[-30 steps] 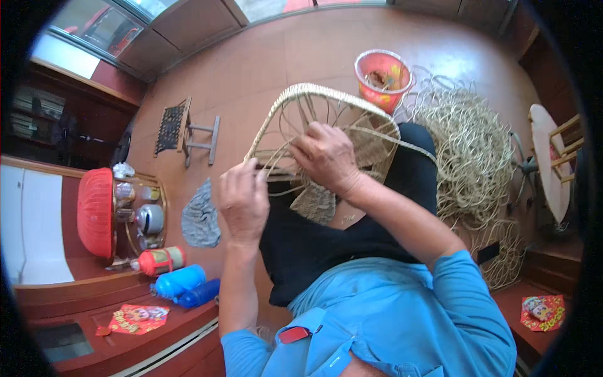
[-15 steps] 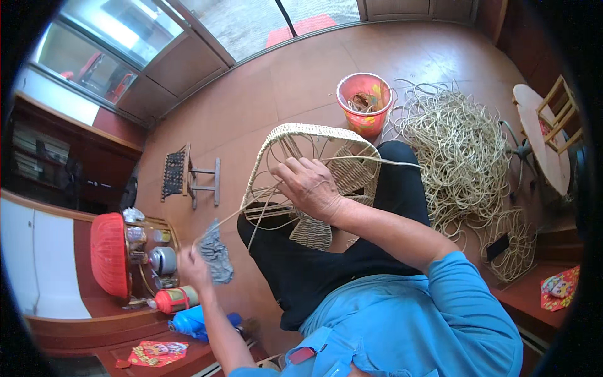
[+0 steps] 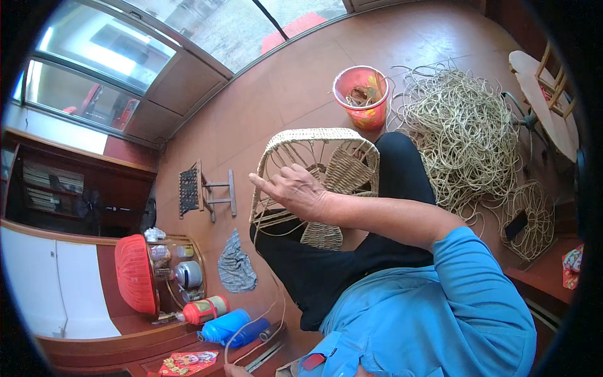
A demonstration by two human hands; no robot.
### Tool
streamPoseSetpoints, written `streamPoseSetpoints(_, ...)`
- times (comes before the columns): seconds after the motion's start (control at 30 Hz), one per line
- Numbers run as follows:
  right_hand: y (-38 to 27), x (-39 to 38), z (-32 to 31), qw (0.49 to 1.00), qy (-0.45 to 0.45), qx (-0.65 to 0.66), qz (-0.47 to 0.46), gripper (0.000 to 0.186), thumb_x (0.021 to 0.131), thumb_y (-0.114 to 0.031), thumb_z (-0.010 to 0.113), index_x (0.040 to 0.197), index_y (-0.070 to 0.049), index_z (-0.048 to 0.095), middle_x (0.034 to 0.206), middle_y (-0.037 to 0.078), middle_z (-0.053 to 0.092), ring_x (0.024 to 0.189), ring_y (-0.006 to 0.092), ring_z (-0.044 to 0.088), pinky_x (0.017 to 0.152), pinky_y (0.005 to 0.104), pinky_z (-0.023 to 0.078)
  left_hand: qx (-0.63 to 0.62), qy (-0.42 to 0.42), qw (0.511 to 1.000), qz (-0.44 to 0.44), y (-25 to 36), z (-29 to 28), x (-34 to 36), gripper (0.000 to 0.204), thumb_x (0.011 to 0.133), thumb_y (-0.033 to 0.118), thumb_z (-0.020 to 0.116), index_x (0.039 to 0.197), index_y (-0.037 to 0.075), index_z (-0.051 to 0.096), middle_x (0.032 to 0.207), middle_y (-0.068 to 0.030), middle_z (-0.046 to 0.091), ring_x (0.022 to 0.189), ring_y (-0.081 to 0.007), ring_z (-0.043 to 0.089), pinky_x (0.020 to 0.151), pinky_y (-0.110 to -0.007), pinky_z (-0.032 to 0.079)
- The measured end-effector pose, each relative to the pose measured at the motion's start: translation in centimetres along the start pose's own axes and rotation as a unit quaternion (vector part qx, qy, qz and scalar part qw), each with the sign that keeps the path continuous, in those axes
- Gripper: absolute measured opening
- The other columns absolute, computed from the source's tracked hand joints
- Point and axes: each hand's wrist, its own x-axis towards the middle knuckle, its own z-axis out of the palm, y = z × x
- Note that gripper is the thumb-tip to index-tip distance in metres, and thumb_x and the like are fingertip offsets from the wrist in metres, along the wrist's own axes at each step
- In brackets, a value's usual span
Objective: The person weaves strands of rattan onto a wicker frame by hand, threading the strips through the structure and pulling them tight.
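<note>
Across my knees rests a rounded, straw-coloured woven frame (image 3: 320, 134), with spokes of cord and leaf-shaped woven panels (image 3: 347, 168) inside it. Over its left part lies my right hand (image 3: 290, 191), back upward. Its index finger stretches to the frame's left edge while the other fingers bend; I make out nothing gripped in it. A thin pale cord (image 3: 281, 301) hangs from the frame's left side past my thigh and loops down to my left hand (image 3: 237, 371). Only a sliver of that hand shows at the lower edge, so its fingers are hidden.
A red bucket (image 3: 363, 100) with cord inside stands beyond my knees. To the right spreads a big heap of loose cord (image 3: 461, 135). Left are a small stool (image 3: 204, 191), a grey cloth (image 3: 237, 265), a red flask (image 3: 206, 309) and a blue bottle (image 3: 225, 325).
My left hand has dropped from beside the grey cloth to the lower edge, and the cord now hangs in a loose loop. My right index finger has stretched out leftward. The whole view has shifted.
</note>
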Motion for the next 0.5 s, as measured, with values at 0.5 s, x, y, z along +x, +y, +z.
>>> streamPoseSetpoints(0.5,-0.6,0.2,0.3,0.975,0.066,0.162,0.141,0.061,0.099,-0.017,0.074,0.157,-0.014,0.053,0.101,0.013,0.075,0.087,0.032,0.077,0.072,0.0447,0.061,-0.097,-0.212,0.773,0.59,19.3,15.2,-29.1,0.025,0.105,0.022,0.071,0.094,0.0,0.069,0.074,-0.0063,0.063,0.073,-0.013,0.058,0.069,-0.036,0.05)
